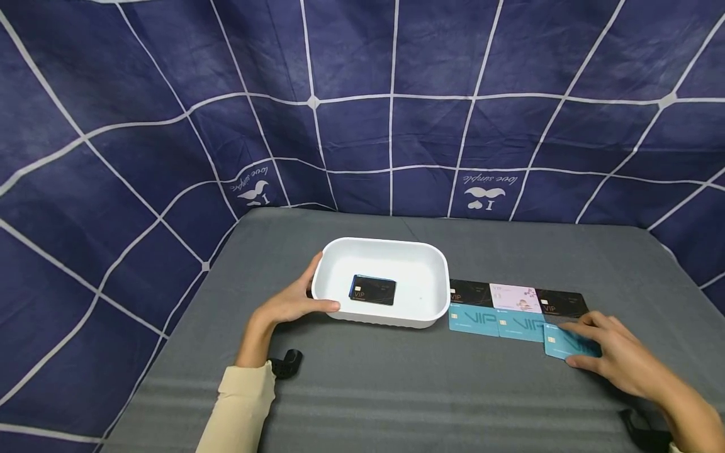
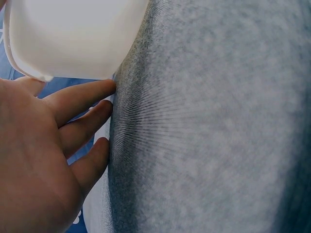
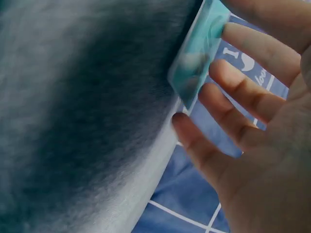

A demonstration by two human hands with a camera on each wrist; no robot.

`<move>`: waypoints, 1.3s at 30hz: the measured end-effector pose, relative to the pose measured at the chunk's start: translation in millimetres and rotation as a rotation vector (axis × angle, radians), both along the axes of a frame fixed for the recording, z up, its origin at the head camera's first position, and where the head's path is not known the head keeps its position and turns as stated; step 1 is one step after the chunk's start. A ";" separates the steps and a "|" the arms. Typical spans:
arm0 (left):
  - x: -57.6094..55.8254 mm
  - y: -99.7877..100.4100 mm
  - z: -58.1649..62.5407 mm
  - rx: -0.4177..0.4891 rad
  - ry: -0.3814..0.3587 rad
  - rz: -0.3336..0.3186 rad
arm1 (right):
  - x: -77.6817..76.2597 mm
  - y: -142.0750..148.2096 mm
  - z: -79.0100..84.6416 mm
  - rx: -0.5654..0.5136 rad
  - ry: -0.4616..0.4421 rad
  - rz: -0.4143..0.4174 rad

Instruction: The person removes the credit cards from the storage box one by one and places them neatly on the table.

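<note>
A white plastic basin (image 1: 419,316) stands on the grey surface with a black VIP card (image 1: 372,290) lying inside; a blue edge shows under that card. My left hand (image 1: 291,303) grips the basin's left end, thumb at the near side and fingers along the far left corner. To the right of the basin, my right hand (image 1: 620,352) holds a light blue VIP card (image 1: 562,341) between thumb and fingers, at the right end of the lower row. In the right wrist view the light blue card (image 3: 194,60) is tilted against the fingertips.
Beside the basin, two more light blue cards (image 1: 473,319) lie in the lower row. Above them are a black card (image 1: 471,294), a pink card (image 1: 515,297) and another black card (image 1: 561,302). A blue checked cloth (image 1: 351,132) hangs behind the grey surface (image 1: 396,390).
</note>
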State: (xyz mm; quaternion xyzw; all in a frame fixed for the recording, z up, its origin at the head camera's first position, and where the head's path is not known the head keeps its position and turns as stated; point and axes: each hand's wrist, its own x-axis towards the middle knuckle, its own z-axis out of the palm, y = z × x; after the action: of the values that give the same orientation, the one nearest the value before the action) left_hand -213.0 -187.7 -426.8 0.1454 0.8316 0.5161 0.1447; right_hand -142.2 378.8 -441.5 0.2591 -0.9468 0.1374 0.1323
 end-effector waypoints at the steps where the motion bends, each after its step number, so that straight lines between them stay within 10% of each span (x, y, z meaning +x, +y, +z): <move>1: 0.3 -0.2 0.3 -0.003 -0.001 0.002 | -0.6 1.3 -1.7 -0.002 0.009 0.000; 24: 0.8 0.8 1.5 0.014 -0.019 -0.003 | -18.0 20.3 -2.4 -0.065 -0.258 -0.078; 39: 0.6 1.7 -0.3 0.016 -0.026 0.003 | -11.5 18.3 -4.5 -0.093 -0.242 -0.099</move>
State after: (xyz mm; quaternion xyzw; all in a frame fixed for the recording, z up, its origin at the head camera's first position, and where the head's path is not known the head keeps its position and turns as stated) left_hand -212.3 -186.0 -427.1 0.1388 0.8257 0.5248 0.1536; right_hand -153.7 397.0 -446.1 0.1873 -0.9601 0.2044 0.0358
